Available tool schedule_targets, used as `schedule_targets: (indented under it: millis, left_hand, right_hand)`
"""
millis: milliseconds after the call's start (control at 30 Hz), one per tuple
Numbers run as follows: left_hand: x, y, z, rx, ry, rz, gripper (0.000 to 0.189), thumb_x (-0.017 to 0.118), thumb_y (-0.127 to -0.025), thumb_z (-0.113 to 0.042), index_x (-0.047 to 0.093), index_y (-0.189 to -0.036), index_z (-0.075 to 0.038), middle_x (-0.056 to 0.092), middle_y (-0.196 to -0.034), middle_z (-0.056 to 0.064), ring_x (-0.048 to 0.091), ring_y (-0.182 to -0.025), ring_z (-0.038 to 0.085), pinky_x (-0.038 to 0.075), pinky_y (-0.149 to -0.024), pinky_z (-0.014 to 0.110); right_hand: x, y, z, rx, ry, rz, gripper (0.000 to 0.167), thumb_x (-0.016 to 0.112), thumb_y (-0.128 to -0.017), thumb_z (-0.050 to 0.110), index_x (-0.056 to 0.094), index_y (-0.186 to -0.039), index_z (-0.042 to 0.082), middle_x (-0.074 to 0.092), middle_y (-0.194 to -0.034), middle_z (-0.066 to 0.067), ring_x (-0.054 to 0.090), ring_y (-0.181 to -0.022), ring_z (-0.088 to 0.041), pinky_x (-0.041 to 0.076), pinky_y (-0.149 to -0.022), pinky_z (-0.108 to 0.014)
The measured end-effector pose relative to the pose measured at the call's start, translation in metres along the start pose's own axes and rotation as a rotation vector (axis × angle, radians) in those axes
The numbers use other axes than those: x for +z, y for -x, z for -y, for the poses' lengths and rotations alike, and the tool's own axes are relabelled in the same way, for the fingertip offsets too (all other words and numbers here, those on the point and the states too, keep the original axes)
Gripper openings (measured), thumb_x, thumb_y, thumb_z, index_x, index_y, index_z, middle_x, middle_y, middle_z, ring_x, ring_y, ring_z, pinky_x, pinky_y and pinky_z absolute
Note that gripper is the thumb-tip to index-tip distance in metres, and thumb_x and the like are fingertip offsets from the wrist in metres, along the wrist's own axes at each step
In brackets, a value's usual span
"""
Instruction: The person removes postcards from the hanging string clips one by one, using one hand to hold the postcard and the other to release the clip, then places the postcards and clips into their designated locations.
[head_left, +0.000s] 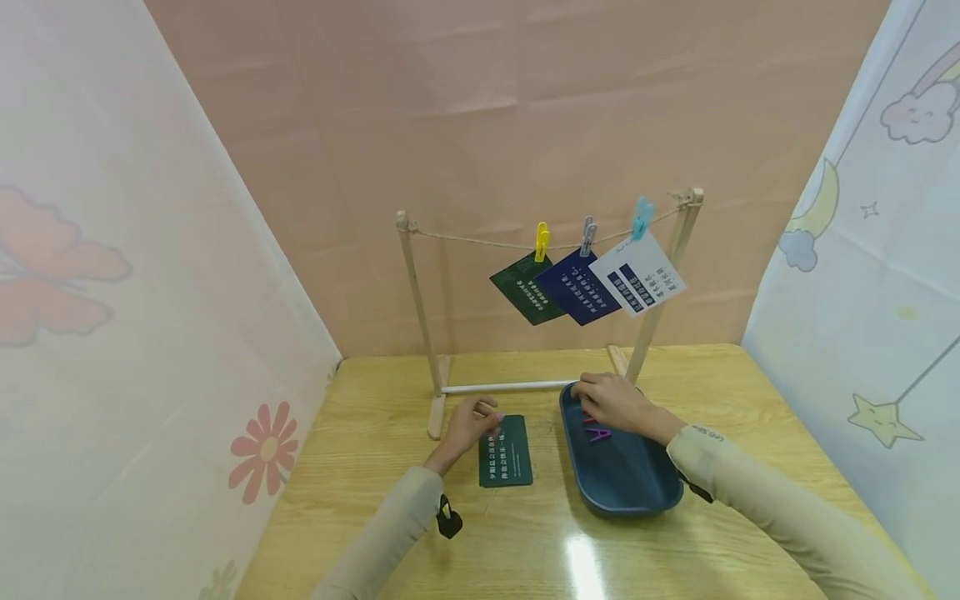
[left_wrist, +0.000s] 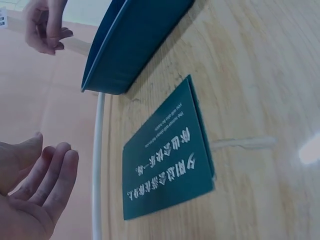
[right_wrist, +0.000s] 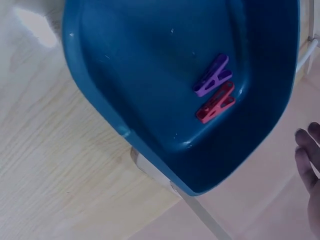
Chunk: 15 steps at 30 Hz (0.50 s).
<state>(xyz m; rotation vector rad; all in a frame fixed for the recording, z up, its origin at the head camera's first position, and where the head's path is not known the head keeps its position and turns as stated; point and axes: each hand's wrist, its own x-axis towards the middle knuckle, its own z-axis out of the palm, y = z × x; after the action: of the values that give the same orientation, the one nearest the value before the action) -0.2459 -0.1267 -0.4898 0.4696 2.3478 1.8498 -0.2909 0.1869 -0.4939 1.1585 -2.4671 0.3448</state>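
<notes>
Blue basin holding purple clip, red clip, perhaps touching, fingers at right edge

Staged set, room type unclear: wooden table, printed sheets off left and right edges, pink sheet behind back edge.

A pale wood table has a bright patch of glare near its front edge, and the left wrist view shows a pale streak on its surface. Behind it rises a creased pinkish backdrop. The white left wall carries a coral flower and, higher, a large faded orange shape. The right wall shows a pink cloud, a crescent moon touching a blue cloud, and, lower, a yellow star on a slanting grey line.
</notes>
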Motion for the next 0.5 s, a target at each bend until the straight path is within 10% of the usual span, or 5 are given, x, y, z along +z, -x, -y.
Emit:
schedule_targets:
  millis: [500]
  left_hand:
    - [0.014, -0.031, 0.023, 0.113, 0.009, -0.097, 0.023, 0.066, -0.095, 0.000, 0.058, -0.113, 0.010, 0.065, -0.092, 0.022, 0.069, -0.077, 0.043, 0.061, -0.069, 0.048]
  right_hand:
    - [-0.010, -0.015, -0.004, -0.082, 0.031, -0.196, 0.014, 0.068, -0.081, 0.002, 0.071, -0.093, 0.007, 0.067, -0.084, -0.004, 0.062, -0.067, -0.017, 0.055, -0.060, -0.038]
